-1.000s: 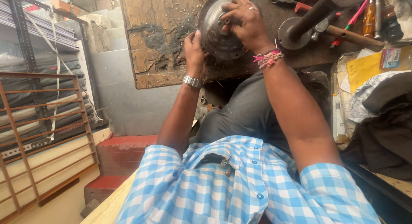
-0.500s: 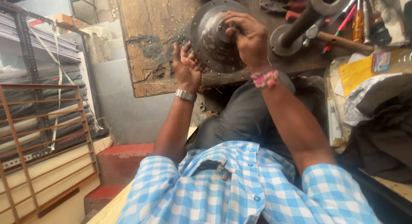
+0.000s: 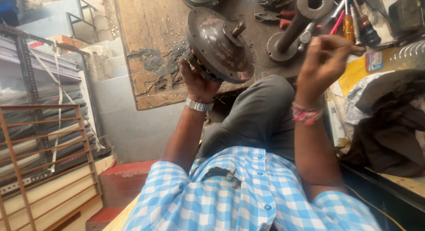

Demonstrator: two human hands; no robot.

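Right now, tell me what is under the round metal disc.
The left hand grips the round metal disc from below, over the worn wooden bench. The disc's underside and the bench beneath it are hidden.

You are in a repair workshop: a scarred wooden workbench point(image 3: 150, 49) under your hands, screwdrivers point(image 3: 354, 18) and steel parts beside them.

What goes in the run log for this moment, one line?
left hand: grips rim of round metal housing, tilted on wooden bench | right hand: off housing, raised beside it, pinching something too small to tell
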